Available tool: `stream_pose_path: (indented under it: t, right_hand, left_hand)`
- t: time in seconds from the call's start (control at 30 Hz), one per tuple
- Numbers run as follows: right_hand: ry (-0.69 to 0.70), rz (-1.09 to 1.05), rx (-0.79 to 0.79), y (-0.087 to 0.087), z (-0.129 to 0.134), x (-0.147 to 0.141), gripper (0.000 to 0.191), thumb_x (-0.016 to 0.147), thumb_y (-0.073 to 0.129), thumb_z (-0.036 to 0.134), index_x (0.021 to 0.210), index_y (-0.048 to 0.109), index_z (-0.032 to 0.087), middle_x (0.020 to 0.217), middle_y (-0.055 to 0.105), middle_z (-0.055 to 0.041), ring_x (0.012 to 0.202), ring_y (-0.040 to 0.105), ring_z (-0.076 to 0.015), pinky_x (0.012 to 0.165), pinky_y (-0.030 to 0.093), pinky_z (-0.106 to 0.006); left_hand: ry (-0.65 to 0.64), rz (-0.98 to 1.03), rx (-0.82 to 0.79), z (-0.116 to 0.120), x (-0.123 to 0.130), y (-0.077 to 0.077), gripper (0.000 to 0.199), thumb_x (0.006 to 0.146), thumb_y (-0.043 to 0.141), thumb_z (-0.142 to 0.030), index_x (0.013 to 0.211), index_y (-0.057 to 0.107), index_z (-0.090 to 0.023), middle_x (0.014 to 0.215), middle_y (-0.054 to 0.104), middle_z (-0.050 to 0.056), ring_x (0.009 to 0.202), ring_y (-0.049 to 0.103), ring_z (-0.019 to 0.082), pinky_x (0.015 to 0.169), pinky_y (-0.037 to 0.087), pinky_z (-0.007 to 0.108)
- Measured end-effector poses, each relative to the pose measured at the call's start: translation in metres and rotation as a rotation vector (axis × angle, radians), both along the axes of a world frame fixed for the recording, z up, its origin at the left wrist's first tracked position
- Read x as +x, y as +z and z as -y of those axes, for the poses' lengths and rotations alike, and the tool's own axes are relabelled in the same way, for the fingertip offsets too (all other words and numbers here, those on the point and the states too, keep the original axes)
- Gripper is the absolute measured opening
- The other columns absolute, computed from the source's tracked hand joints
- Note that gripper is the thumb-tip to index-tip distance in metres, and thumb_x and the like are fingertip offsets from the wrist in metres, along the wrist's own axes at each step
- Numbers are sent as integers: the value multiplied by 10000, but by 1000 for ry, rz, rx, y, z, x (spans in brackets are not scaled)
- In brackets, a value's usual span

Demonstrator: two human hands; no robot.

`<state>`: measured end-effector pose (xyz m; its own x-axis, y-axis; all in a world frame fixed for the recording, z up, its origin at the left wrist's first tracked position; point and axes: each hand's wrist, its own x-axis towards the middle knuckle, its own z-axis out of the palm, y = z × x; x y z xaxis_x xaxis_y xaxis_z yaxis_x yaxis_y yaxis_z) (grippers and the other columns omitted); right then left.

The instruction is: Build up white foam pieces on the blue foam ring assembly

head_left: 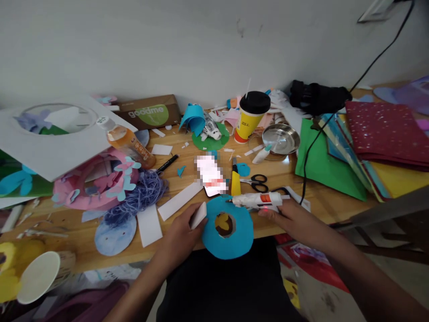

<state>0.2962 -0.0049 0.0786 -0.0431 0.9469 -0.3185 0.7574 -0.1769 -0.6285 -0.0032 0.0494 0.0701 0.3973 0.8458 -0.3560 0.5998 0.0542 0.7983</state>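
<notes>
Wood tbl (176,183), R fingers (276,218) round glue gun (253,200), nozzle (230,201) L, long axis crosswise, L fingers (186,218) gripping white pc (199,215)

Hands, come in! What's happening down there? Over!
Left hand holding blue paper ring, white paper piece. Right hand gripping glue gun, pointed toward ring. Yellow utility knife close beyond gun.

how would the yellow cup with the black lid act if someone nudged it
The yellow cup would probably tip if pushed high up, being tall and narrower at its base. Once down, it may roll, given its round sides. Its weight is hard to judge, because the black lid hides what is inside.
</notes>
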Motion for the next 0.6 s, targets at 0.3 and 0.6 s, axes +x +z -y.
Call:
stream_pose_path:
  t: [0.3,0.6]
  right_hand:
    - [6,-26,22,-2,3,4,425,925,467,555,788,679,213,767,679,-61,730,619,-228,669,477,-331]
    - [-165,-101,25,-9,15,24,440,889,518,599,941,719,211,983,725,-98,938,648,-289,827,491,-376]
  left_hand:
    - [-2,12,-11,2,-2,-2,412,905,564,-393,1272,588,-208,1269,666,97,1138,625,278,1010,458,431]
    - [6,28,-23,0,-4,-6,402,882,608,-400,1243,602,-225,1234,679,100,1123,631,299,996,465,451]
